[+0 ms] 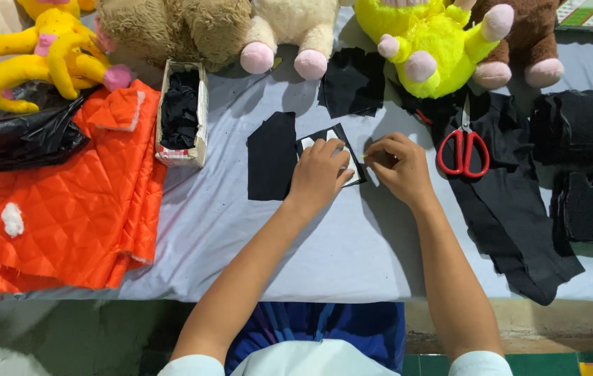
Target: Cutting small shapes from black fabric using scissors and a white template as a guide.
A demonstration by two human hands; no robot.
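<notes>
Left hand [319, 174] pressed flat on a white template [331, 150] over black fabric; right hand [397, 166] pinching something thin, too small to tell, at the template's right edge. Far left of the grip, a small cardboard box [201, 111] stuffed with black scraps. Right of it, red scissors [463, 150]. Grey cloth-covered table [324, 251]; plush toys [429, 42] beyond.

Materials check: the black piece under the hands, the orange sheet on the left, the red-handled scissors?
Small black piece under the left hand and right hand: looks like matte fabric or felt lying flat; a white layer shows at its edge, paper or card, cannot tell.
Orange quilted sheet: slightly shiny synthetic cloth, diamond stitching, white wadding poking out.
Red-handled scissors: glossy plastic loops, likely metal blades.
</notes>
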